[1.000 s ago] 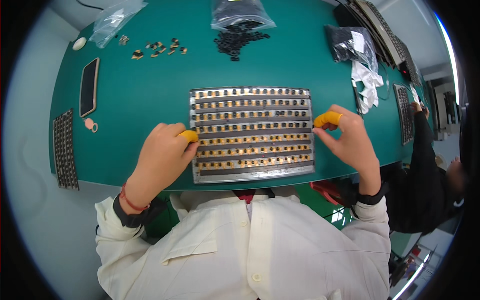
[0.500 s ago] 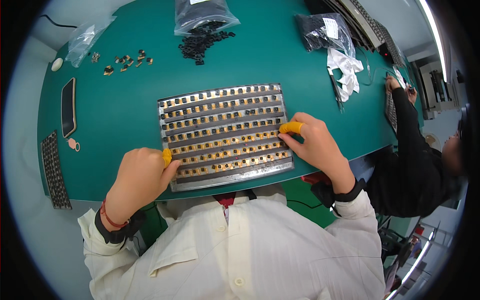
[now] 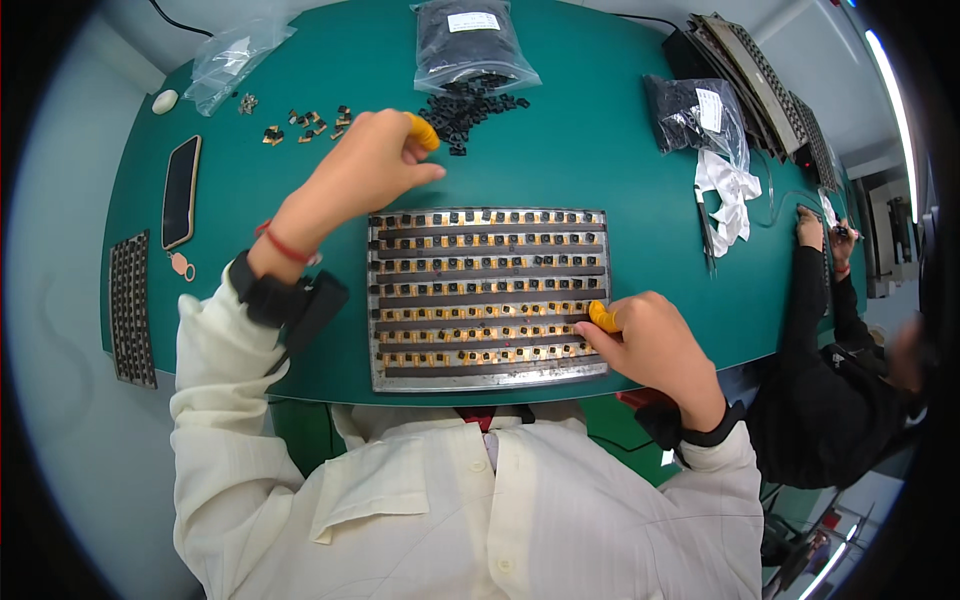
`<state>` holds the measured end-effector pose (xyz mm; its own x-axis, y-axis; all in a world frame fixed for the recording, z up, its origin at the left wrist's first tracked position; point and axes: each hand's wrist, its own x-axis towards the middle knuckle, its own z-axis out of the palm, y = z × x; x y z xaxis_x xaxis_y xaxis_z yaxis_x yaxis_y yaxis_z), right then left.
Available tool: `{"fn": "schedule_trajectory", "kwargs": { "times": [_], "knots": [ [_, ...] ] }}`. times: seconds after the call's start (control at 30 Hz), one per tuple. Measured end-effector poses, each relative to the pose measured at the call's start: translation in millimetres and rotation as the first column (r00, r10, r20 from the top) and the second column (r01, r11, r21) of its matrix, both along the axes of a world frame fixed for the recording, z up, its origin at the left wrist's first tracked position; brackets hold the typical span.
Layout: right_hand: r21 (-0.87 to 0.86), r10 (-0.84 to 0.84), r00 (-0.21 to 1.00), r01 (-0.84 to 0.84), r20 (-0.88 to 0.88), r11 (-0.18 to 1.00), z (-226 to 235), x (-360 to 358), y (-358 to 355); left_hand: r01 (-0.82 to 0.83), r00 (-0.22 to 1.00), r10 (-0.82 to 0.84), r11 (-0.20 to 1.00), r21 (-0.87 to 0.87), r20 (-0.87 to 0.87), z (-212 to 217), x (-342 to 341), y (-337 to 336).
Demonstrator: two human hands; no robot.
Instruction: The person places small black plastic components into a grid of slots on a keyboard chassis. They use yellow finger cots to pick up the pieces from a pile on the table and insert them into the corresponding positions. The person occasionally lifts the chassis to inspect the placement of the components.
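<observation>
A rectangular metal tray [image 3: 490, 380] lies before me, with rows of small black-and-gold parts between dark strips. My right hand [image 3: 655, 340] grips its right edge, thumb and index finger close together there; the index finger wears a yellow finger cot. Beyond the tray's far left corner, my left hand [image 3: 365, 160] is raised over the table, nearest to a heap of small black parts [image 3: 462, 115]. Its thumb stands apart from the yellow-covered index finger, and nothing shows between them. The other fingers are partly hidden.
Loose black-and-gold pieces [image 3: 308, 124] lie at the far left. A phone [image 3: 181, 190] and a filled tray [image 3: 131, 310] are on the left. Bags of black parts [image 3: 470, 45], tweezers [image 3: 706, 232] and white cloth [image 3: 730, 195] lie farther off. A co-worker's hands [image 3: 812, 228] work at right.
My left hand has let go of the tray's left edge and moved up and away toward the black heap. The tray now sits straighter in view; my right hand stays at its right edge.
</observation>
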<state>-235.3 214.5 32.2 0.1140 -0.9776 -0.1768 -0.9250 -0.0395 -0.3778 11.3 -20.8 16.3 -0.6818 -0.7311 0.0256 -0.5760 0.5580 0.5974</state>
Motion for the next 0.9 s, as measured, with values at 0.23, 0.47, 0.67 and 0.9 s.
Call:
{"fn": "schedule_trajectory", "kwargs": {
  "times": [0.23,0.47,0.67,0.9],
  "knots": [
    [-0.030,-0.015,0.992,0.019,0.128,0.999,38.9,-10.1,-49.6,-0.067,0.998,0.066,0.998,0.008,0.006,-21.7,-35.3,-10.7],
    [-0.126,0.128,0.977,-0.107,0.172,0.986,32.0,0.2,-116.5,-0.021,0.996,0.025,0.999,-0.047,0.089,-11.7,-12.2,8.5],
    [-0.161,0.089,0.959,-0.046,0.269,0.986,-12.1,19.3,-172.9,-0.014,0.990,0.058,0.949,-0.314,0.130,-20.9,0.0,19.2],
    [-0.138,0.085,0.974,-0.057,0.211,0.989,-24.3,40.2,-194.0,-0.119,0.990,0.127,0.987,-0.111,0.064,-19.1,19.1,10.9]
  ]
}}
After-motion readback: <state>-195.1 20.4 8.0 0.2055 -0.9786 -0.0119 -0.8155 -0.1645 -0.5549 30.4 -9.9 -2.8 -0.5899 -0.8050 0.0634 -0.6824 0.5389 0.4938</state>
